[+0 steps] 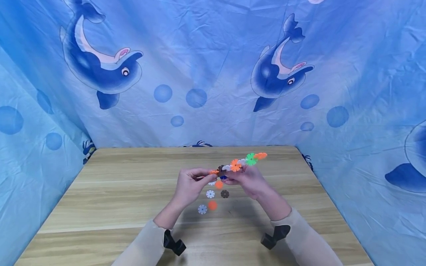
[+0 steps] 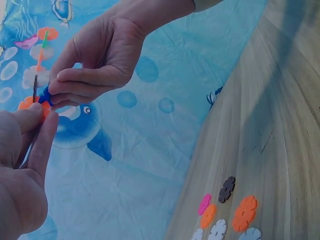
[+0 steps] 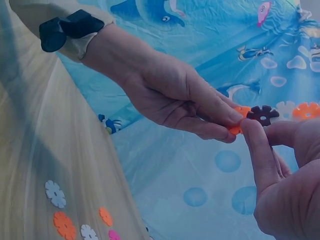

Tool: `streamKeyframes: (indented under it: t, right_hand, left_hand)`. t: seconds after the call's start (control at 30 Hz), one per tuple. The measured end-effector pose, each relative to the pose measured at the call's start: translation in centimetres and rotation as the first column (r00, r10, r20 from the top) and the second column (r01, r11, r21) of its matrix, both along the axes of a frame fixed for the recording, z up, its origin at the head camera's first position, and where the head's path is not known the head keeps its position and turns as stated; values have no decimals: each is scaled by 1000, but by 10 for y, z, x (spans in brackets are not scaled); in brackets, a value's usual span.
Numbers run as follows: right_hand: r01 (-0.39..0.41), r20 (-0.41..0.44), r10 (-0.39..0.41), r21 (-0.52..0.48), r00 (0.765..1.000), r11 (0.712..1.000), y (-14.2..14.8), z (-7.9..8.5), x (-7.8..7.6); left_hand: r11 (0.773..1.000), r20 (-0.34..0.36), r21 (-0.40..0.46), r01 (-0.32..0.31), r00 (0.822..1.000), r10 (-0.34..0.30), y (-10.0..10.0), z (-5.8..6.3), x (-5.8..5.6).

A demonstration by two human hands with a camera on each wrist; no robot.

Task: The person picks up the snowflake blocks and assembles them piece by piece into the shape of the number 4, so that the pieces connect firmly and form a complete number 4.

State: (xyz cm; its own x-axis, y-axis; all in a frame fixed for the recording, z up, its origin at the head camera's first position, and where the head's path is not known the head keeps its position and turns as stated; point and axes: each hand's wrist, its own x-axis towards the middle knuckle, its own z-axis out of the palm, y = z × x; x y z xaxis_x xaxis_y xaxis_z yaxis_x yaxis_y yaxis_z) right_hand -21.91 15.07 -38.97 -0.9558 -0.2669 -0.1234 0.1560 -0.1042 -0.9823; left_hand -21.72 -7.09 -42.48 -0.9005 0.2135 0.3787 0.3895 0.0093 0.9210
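Pinching orange disc (image 1: 213,171): left grip (image 1: 189,185)

Loose discs (image 1: 212,205) obstruct the table (image 1: 116,192) between roomy sides

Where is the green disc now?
In the head view, the green disc sits right of centre, between a white disc and the orange end disc, above the right hand.

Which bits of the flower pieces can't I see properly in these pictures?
- Blue flower disc: left wrist view, partly covered by the right hand.
- Held orange flower disc: left wrist view, partly covered by the left hand.
- Chain of discs: right wrist view, far end cut off by the right edge.
- Pink flower disc: right wrist view, cut off by the bottom edge.
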Motion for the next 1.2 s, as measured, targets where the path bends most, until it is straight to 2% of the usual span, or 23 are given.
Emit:
streamKeyframes:
  t: [0.1,0.2,0.33,0.43,0.53,0.6,0.67,0.73,0.9,1.07,1.1,1.2]
  right_hand:
    - [3,-44,-4,-5,999,1000,-2,1,-1]
    - [-20,-139,24,28,990,999,0,2,-3]
    - [-16,-286,53,132,957,991,5,1,-6]
    - [39,-353,47,233,935,972,10,-3,-8]
    - [102,-409,64,372,910,923,14,-11,-10]
    - [140,-439,87,459,895,878,16,-18,-13]
    - [166,-445,104,526,889,834,17,-26,-14]
    - [180,-445,117,570,888,801,18,-33,-16]
    - [176,-436,163,637,885,750,19,-52,-20]
    - [158,-438,261,716,860,680,18,-75,-24]
    - [157,-431,270,730,861,665,18,-79,-25]
    - [136,-382,272,763,883,632,16,-89,-25]
  left_hand:
    - [999,23,28,-18,1000,17,0,2,1]
    - [997,80,74,-25,997,19,1,5,1]
    - [987,148,157,-38,989,15,-2,12,-2]
    - [978,148,200,-51,989,22,-8,18,-4]
    - [971,128,231,-53,992,24,-14,24,-6]
    - [967,114,250,-46,993,18,-17,27,-7]
    - [964,101,264,-40,995,13,-19,30,-7]
    - [962,88,271,-36,996,12,-21,32,-7]
    - [960,78,278,-38,997,17,-24,35,-6]
    - [956,80,292,-41,997,19,-25,38,-4]
    - [955,77,295,-40,997,18,-25,38,-4]
    - [954,68,299,-37,998,17,-26,39,-4]
